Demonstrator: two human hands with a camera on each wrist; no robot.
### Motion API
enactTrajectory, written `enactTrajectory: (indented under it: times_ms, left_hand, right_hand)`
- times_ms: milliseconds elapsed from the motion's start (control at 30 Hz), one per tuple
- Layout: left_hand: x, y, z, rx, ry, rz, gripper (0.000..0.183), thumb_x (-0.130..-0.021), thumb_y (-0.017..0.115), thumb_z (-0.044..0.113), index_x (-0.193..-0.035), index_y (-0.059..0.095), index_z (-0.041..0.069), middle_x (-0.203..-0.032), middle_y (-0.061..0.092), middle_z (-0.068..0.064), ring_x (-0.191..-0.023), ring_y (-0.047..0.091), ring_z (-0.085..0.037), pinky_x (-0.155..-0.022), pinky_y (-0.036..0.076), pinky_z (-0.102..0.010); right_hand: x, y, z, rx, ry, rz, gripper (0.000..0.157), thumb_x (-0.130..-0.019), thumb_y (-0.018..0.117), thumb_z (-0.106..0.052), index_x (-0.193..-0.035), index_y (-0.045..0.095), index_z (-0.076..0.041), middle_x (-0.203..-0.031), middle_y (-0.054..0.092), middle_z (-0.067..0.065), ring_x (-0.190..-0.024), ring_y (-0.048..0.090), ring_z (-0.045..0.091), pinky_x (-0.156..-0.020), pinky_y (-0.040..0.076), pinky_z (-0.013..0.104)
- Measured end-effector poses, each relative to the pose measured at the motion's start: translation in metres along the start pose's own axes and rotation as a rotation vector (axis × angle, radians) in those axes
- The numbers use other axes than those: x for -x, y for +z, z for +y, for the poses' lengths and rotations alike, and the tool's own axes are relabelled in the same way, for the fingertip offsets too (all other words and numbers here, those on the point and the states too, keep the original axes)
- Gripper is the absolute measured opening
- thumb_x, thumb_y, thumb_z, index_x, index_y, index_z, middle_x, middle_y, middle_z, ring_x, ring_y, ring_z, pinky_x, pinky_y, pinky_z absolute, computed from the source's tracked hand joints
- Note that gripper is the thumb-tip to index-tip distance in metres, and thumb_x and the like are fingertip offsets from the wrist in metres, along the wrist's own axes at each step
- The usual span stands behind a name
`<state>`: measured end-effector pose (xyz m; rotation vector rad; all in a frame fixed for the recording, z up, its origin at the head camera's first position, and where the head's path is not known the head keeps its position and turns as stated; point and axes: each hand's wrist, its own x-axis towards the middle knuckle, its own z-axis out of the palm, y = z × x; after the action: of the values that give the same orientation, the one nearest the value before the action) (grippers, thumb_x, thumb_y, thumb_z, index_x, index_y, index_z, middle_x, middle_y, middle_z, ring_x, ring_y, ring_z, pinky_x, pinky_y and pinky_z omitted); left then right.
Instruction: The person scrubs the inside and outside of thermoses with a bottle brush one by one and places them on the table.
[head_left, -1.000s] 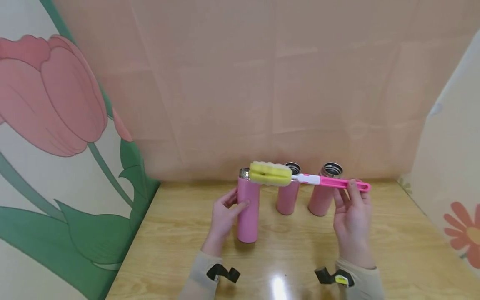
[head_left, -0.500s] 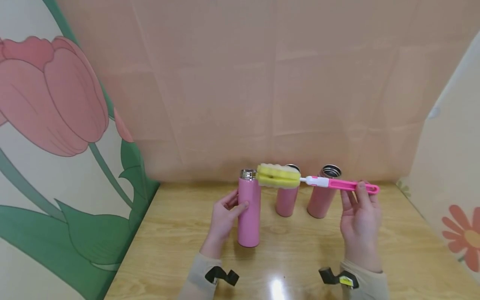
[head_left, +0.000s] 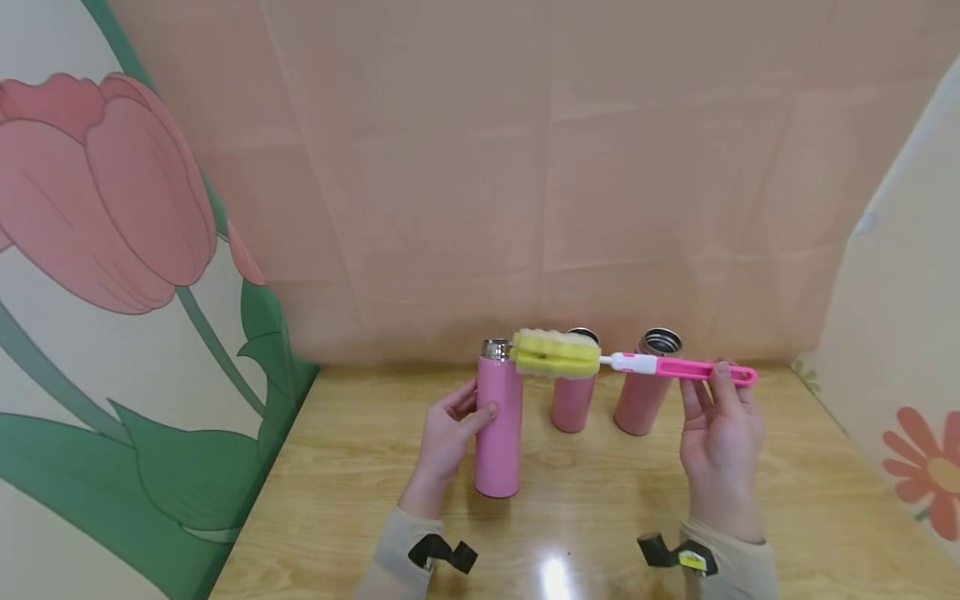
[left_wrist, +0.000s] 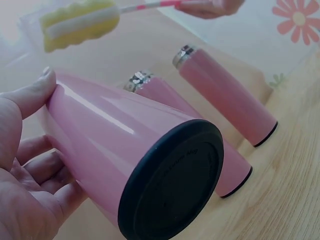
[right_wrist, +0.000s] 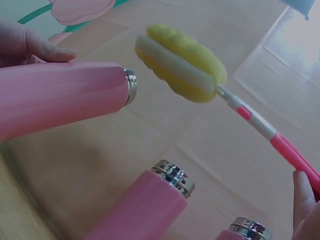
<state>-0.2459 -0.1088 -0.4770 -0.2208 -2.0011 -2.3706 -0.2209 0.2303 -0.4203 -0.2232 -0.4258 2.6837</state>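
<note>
My left hand [head_left: 447,433] grips a pink vacuum flask [head_left: 498,433] by its side, upright and raised off the table. Its dark base [left_wrist: 172,182] faces the left wrist camera, and a shiny metal rim [right_wrist: 131,86] rings its lidless mouth. With thumb and fingers my right hand [head_left: 722,442] pinches the pink handle [head_left: 686,368] of a bottle brush, held level. The brush's yellow and white sponge head [head_left: 557,353] points left, beside the flask's mouth in the head view; the right wrist view shows a gap between them.
Two more pink flasks, a middle one [head_left: 573,404] and a right one [head_left: 643,400], stand lidless on the wooden table [head_left: 360,467] behind my hands. A pinkish cloth backdrop [head_left: 450,208] hangs behind the table. Flower-patterned panels [head_left: 142,208] border both sides.
Over the first half second my right hand and the bottle brush shifted right, off the front of the flask's mouth. The held flask has sunk slightly. Since then almost nothing has moved.
</note>
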Motion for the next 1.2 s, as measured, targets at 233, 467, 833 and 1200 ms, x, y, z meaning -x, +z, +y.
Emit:
enactTrajectory:
  times_ms: [233,467,833,1200]
  left_hand:
    - [0.0009,-0.0004,0.0008,0.009,-0.002,-0.014,0.064,-0.093,0.086,0.016,-0.149,0.060,0.000,-0.139,0.068,-0.021,-0.125,0.067,-0.030,-0.101,0.058,-0.039]
    - [0.0014,-0.0026,-0.0002,0.029,-0.018,-0.040,0.065,-0.094,0.085,0.017,-0.151,0.058,0.001,-0.141,0.067,-0.021,-0.126,0.065,-0.029,-0.101,0.058,-0.036]
    - [0.0024,-0.0038,-0.0011,0.049,0.004,-0.089,0.067,-0.093,0.085,0.016,-0.152,0.056,-0.001,-0.141,0.067,-0.021,-0.126,0.066,-0.025,-0.100,0.058,-0.034]
    - [0.0014,-0.0024,0.0009,0.078,-0.021,-0.092,0.062,-0.098,0.077,0.009,-0.153,0.052,-0.005,-0.141,0.065,-0.025,-0.120,0.070,-0.024,-0.095,0.059,-0.034]
  right_hand:
    - [-0.0004,-0.0008,0.0028,0.028,0.025,-0.026,0.018,-0.101,0.072,-0.004,-0.117,0.067,0.000,-0.108,0.066,0.009,-0.099,0.073,0.023,-0.092,0.061,0.033]
    - [-0.0024,-0.0015,0.0062,0.063,0.054,-0.016,0.022,-0.100,0.073,-0.006,-0.120,0.067,-0.001,-0.113,0.066,0.008,-0.106,0.073,0.021,-0.094,0.060,0.032]
    - [-0.0050,-0.0053,0.0087,0.111,0.053,-0.011,0.023,-0.101,0.073,-0.007,-0.122,0.068,-0.001,-0.115,0.068,0.008,-0.102,0.074,0.021,-0.091,0.061,0.031]
    - [-0.0069,-0.0065,0.0087,0.162,0.061,-0.032,0.020,-0.102,0.071,-0.006,-0.120,0.069,0.000,-0.113,0.067,0.007,-0.099,0.073,0.021,-0.090,0.061,0.031]
